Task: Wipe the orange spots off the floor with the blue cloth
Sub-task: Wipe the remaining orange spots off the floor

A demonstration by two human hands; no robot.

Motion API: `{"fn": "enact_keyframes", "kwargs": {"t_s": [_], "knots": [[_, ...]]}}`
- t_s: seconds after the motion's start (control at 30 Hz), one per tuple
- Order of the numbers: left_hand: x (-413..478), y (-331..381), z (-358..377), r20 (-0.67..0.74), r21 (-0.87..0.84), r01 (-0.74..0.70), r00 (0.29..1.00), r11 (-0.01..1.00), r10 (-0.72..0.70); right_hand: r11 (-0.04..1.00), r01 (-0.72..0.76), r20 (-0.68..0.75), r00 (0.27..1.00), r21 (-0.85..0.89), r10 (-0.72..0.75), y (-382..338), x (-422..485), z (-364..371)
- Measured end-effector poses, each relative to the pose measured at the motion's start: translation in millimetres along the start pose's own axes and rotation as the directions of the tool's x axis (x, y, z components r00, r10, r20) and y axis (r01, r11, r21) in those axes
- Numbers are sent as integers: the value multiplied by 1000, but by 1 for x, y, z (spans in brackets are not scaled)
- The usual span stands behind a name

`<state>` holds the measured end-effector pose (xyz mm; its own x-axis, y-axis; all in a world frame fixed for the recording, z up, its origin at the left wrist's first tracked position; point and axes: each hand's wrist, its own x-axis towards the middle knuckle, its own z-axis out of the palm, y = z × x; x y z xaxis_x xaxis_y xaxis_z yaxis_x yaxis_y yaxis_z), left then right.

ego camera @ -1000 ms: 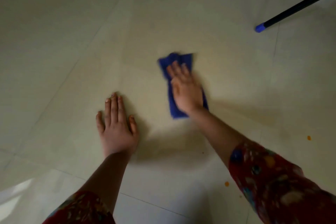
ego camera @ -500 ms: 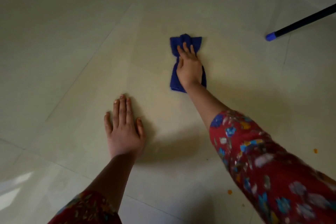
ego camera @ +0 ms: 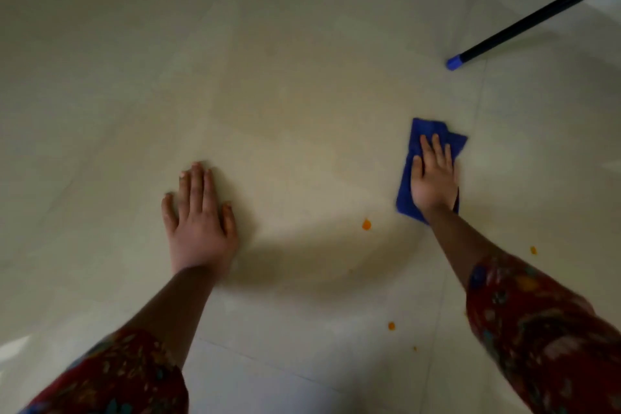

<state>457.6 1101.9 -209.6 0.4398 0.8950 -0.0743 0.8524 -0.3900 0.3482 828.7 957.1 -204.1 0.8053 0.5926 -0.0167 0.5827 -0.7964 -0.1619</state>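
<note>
Glossy cream tiled floor — black pole at upper right.

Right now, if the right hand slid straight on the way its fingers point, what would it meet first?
Beyond the blue cloth lies bare floor; then probably the black pole's blue tip, though depth is unclear.

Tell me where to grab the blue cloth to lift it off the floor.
Probably the far end of the blue cloth, from above. It lies flat under the right hand, but that end sticks out past the hand and looks folded over, giving the fingers an edge to pinch.
</note>
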Motion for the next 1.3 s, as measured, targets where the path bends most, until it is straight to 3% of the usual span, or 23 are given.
{"fn": "enact_keyframes", "kwargs": {"t_s": [0.07,0.2,0.3,0.43,0.5,0.57,0.63,0.7,0.77,0.83,0.87,0.93,1.0,1.07,1.1,1.17,1.23,1.3], "knots": [[-2,1,0,2,-19,-39,999,999,39,999,-21,-32,999,-32,20,1,-48,3],[-6,4,-4,-61,-11,-175,983,985,174,994,74,-21,997,-84,-76,-2,-131,12],[-26,12,-4,-9,-31,-269,963,962,269,993,78,9,997,-91,-78,-6,-122,8],[-89,36,16,94,4,-195,977,981,194,997,49,40,998,-54,-46,-28,-74,5],[-100,38,21,105,38,-181,979,983,176,983,182,34,983,-36,-181,-45,-90,9],[-97,40,19,108,40,-162,982,986,157,893,449,44,893,-6,-449,-43,-141,11],[-96,40,18,117,29,-168,980,985,164,808,587,100,802,48,-589,-21,-187,8],[-100,41,18,119,20,-162,980,987,158,839,541,79,835,61,-544,0,-176,3],[-100,41,18,122,24,-161,980,987,157,948,319,11,948,15,-319,-5,-127,1],[-99,41,19,126,28,-162,979,986,157,992,129,-10,992,-6,-129,-33,-83,3],[-98,40,19,125,27,-158,980,987,154,991,136,6,991,3,-136,-51,-80,7],[-99,40,18,127,28,-156,980,987,151,949,315,17,949,9,-315,-77,-114,16],[-99,41,17,125,21,-154,981,988,150,835,550,71,833,13,-549,-71,-178,16],[-99,41,18,123,24,-152,981,988,148,761,647,141,751,36,-645,-42,-218,6],[-99,41,19,119,27,-152,982,988,148,765,641,148,752,57,-642,-25,-216,1],[-100,41,19,112,34,-148,983,988,143,842,534,87,838,72,-539,-6,-183,-1],[-99,41,19,114,45,-148,983,988,142,927,373,13,928,44,-373,-18,-135,0],[-99,41,20,113,52,-152,983,987,146,962,273,-3,962,18,-273,-53,-108,7]]}}
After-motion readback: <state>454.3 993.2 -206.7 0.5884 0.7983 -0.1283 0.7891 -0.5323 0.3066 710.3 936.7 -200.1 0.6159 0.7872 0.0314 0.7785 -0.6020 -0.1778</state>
